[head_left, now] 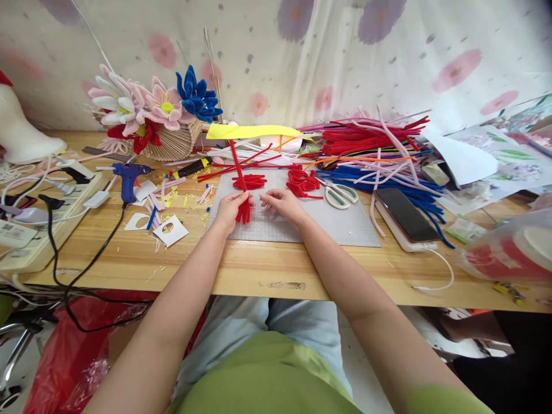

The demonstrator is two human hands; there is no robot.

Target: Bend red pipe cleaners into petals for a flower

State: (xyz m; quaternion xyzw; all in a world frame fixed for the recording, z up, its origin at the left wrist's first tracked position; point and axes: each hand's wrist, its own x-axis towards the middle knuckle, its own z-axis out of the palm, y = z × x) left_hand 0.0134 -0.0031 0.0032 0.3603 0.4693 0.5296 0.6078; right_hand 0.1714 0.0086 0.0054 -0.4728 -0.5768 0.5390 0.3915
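My left hand (230, 208) pinches a folded bundle of red pipe cleaner (244, 211) whose long stem rises toward the back of the table. My right hand (279, 202) hovers just to its right with fingers loosely curled, touching or nearly touching the bundle; I cannot tell which. Both hands are over a grey cutting mat (340, 224). Two shaped red pipe-cleaner pieces lie on the mat beyond the hands, one (250, 181) on the left and one (302, 180) on the right.
White-handled scissors (340, 195) and a phone (405, 214) lie right of the mat. Heaps of red, blue and pink pipe cleaners (371, 144) fill the back right. A blue glue gun (129, 178), power strip (56, 207), paper scraps and a basket of flowers (150, 115) sit left.
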